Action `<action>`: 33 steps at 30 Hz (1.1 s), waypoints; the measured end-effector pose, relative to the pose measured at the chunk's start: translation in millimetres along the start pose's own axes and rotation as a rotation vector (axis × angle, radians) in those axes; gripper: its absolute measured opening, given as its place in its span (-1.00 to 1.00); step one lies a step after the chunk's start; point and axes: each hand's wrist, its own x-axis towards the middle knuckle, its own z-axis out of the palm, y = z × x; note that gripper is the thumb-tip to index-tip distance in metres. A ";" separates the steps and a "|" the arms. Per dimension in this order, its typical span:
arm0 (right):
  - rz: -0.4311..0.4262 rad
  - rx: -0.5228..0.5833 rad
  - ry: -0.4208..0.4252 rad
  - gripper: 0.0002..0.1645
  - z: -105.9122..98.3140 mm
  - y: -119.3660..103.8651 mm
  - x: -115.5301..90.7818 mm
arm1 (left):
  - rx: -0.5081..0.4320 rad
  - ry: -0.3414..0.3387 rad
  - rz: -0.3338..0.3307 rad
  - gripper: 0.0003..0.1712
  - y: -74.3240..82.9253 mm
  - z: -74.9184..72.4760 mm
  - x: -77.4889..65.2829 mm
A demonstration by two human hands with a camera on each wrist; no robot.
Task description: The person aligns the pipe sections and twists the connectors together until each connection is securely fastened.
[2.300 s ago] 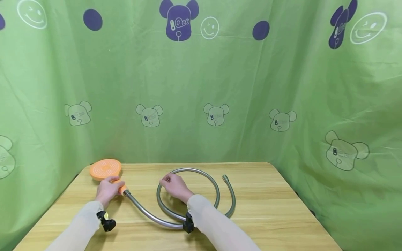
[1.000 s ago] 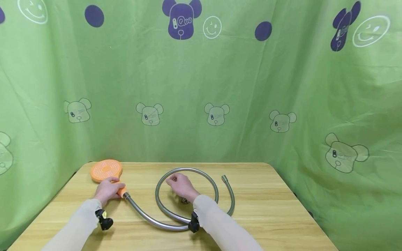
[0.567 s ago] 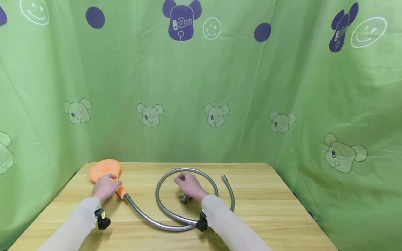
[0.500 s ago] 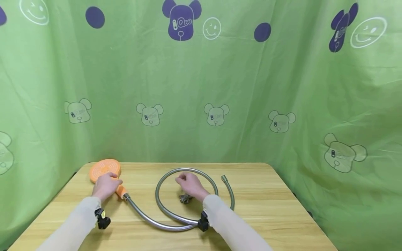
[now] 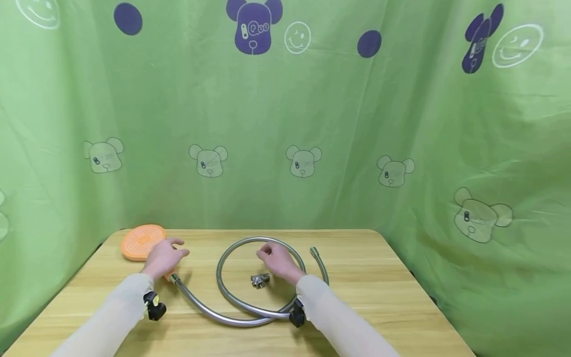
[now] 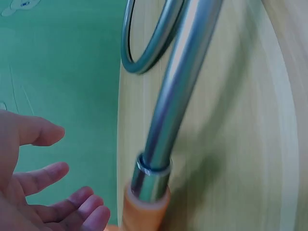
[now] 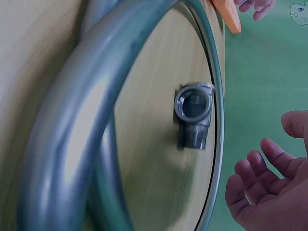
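Observation:
An orange shower head [image 5: 142,242] lies face up at the table's far left, its handle joined to a grey metal shower hose [image 5: 241,322]. Over that handle hovers my left hand [image 5: 162,258], fingers loosely spread and gripping nothing; the hand hides most of the handle. The left wrist view shows the handle's orange end [image 6: 144,211] with the hose collar, apart from the fingers. My right hand [image 5: 278,260] is above the hose's loop, fingers relaxed and holding nothing. Inside the loop rests a small metal T-shaped pipe fitting [image 7: 193,115], just left of the right hand.
The hose coils once in the middle of the wooden table [image 5: 379,307], and its free end [image 5: 314,252] points to the back on the right. A green printed curtain [image 5: 285,198] hangs behind and along both sides of the table.
My left hand has let go of the shower head's handle and shifted slightly right. My right hand has moved right from the loop's left side, uncovering the pipe fitting.

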 end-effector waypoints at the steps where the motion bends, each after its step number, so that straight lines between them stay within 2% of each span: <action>1: 0.002 -0.011 0.005 -0.70 -2.2 0.7 -0.9 | -0.010 -0.006 0.002 -0.39 4.1 0.7 -0.5; 5: 0.022 -0.040 0.018 -0.68 -9.2 4.4 -3.0 | -0.030 -0.017 0.005 -0.39 19.9 4.5 -5.0; 10: 0.010 -0.017 0.016 -0.68 -14.6 12.5 -1.8 | -0.029 -0.011 0.031 -0.40 31.3 9.2 -5.7; 23: 0.008 -0.024 0.080 -0.71 -31.9 31.9 -5.9 | -0.058 -0.053 0.050 -0.42 42.3 27.1 2.1; 28: 0.035 -0.022 0.095 -0.71 -37.0 38.5 -8.3 | -0.064 -0.068 0.061 -0.42 47.2 34.4 3.4; 33: 0.033 -0.035 0.126 -0.72 -42.2 47.5 -8.1 | -0.087 -0.101 0.047 -0.41 52.4 39.3 3.7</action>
